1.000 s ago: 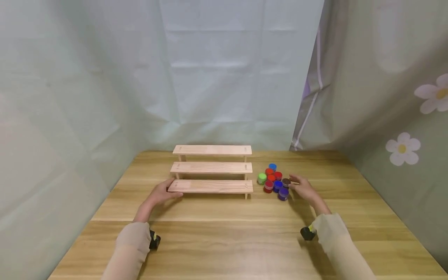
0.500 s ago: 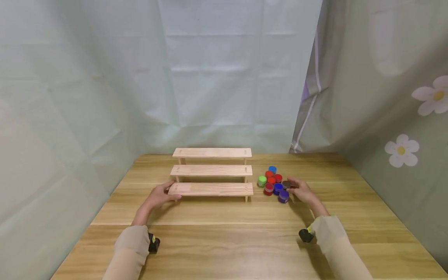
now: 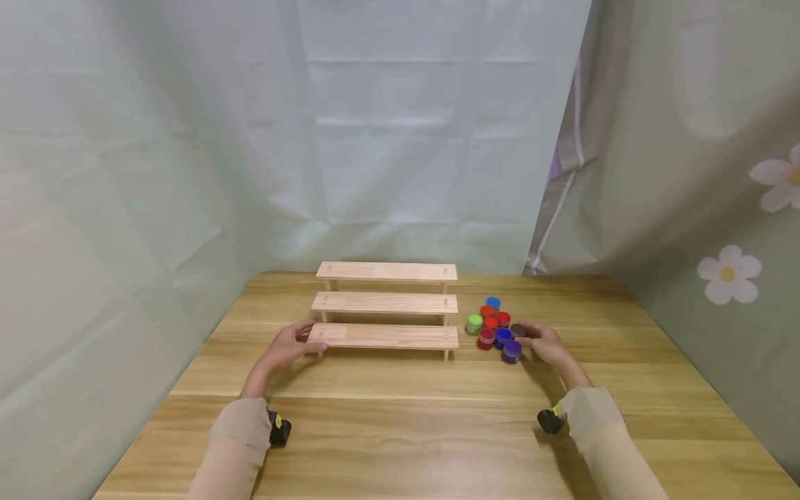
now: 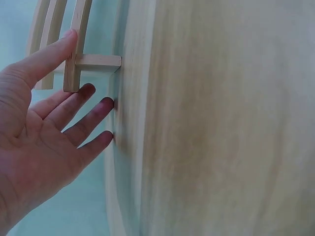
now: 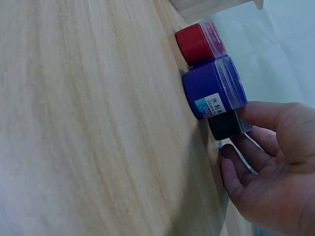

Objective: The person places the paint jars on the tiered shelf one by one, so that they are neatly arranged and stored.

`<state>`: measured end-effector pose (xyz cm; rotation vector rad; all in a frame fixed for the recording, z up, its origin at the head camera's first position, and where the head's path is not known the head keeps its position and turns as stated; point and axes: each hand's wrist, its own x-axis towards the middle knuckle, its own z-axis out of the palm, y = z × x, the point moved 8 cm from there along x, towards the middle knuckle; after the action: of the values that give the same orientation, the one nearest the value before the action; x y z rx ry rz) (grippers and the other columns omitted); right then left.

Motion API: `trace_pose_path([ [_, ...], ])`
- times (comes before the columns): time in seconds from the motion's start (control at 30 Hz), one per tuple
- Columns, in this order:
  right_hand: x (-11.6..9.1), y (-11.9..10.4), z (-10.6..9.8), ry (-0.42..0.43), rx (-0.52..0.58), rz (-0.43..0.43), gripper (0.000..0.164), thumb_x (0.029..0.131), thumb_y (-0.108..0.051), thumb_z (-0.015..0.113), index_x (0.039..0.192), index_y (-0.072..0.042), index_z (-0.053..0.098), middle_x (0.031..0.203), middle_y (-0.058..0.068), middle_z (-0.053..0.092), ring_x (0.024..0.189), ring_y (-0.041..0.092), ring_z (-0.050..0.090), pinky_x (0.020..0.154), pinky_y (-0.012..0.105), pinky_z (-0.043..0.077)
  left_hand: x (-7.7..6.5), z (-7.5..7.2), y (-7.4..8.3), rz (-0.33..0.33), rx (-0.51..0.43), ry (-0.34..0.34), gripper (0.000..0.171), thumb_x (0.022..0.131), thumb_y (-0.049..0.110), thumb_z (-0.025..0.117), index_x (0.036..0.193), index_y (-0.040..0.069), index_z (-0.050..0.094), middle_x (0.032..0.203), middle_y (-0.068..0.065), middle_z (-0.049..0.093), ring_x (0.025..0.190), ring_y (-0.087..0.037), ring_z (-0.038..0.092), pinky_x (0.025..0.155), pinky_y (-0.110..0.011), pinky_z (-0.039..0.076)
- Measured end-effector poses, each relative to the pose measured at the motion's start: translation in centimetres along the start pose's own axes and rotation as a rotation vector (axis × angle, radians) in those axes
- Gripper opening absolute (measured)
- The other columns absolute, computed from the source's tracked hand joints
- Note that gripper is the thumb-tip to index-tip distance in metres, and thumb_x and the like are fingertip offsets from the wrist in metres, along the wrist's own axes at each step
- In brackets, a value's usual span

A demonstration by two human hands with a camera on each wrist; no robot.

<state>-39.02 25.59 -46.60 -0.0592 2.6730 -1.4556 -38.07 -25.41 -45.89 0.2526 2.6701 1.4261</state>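
Note:
A three-tier wooden display stand [image 3: 384, 336] stands at mid-table. My left hand [image 3: 286, 346] is at the left end of its lowest plank. In the left wrist view the thumb [image 4: 61, 46] rests on the plank's front side, while the other fingers reach past its end, nearly straight and spread. Right of the stand, several small paint jars sit clustered. My right hand [image 3: 545, 345] holds the dark jar [image 5: 225, 125] at the cluster's right side between thumb and fingers. The thumb lies close against the purple-blue jar [image 5: 206, 91], which partly hides the dark one.
Other paint jars include a green one [image 3: 474, 324], a light blue one [image 3: 493, 303], a blue one [image 3: 503, 338] and several red ones, among them a dark red jar [image 3: 486, 339]. The wooden table [image 3: 400, 430] ends at a pale curtain [image 3: 400, 173] behind.
My right hand has come in slightly, with thumb and fingers closer about the dark jar. The left hand stays at the plank's end. The head view has shifted a little.

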Motion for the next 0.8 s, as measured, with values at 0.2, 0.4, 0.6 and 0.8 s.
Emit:
trace_pose_path([
  [0.2,-0.3,0.1,0.2,-0.004,0.022,0.022,0.054,0.098,-0.013,0.054,0.145,0.008,0.036,0.144,0.035,0.042,0.134,0.048,0.041,0.112,0.056,0.036,0.0,0.1,0.1,-0.018,-0.032,-0.021,0.081,0.088,0.024,0.071,0.147,-0.011,0.028,0.149,-0.035,0.035,0.133,-0.050,0.042,0.105,-0.054,0.045],
  [0.4,-0.2,0.4,0.3,0.008,0.025,0.035,0.055,0.098,-0.017,0.056,0.144,0.007,0.038,0.145,0.034,0.042,0.135,0.048,0.040,0.113,0.056,0.035,0.1,0.0,0.1,-0.036,-0.057,-0.031,0.082,0.087,0.022,0.073,0.147,-0.011,0.028,0.150,-0.035,0.035,0.135,-0.050,0.041,0.109,-0.054,0.042],
  [0.6,-0.4,0.6,-0.2,0.013,0.073,0.096,0.057,0.101,-0.024,0.053,0.146,0.005,0.035,0.145,0.032,0.043,0.122,0.039,0.052,0.089,0.034,0.052,0.3,0.0,0.2,-0.035,-0.055,-0.025,0.080,0.087,0.020,0.073,0.145,-0.013,0.030,0.148,-0.035,0.038,0.134,-0.048,0.042,0.111,-0.052,0.040],
  [0.8,-0.4,0.3,-1.0,0.030,0.164,0.158,0.063,0.102,-0.029,0.050,0.151,0.003,0.026,0.146,0.032,0.041,0.106,0.024,0.054,0.071,0.023,0.053,0.2,-0.1,0.3,-0.059,-0.076,-0.012,0.080,0.086,0.017,0.073,0.145,-0.015,0.029,0.148,-0.035,0.038,0.136,-0.047,0.041,0.113,-0.052,0.036],
])
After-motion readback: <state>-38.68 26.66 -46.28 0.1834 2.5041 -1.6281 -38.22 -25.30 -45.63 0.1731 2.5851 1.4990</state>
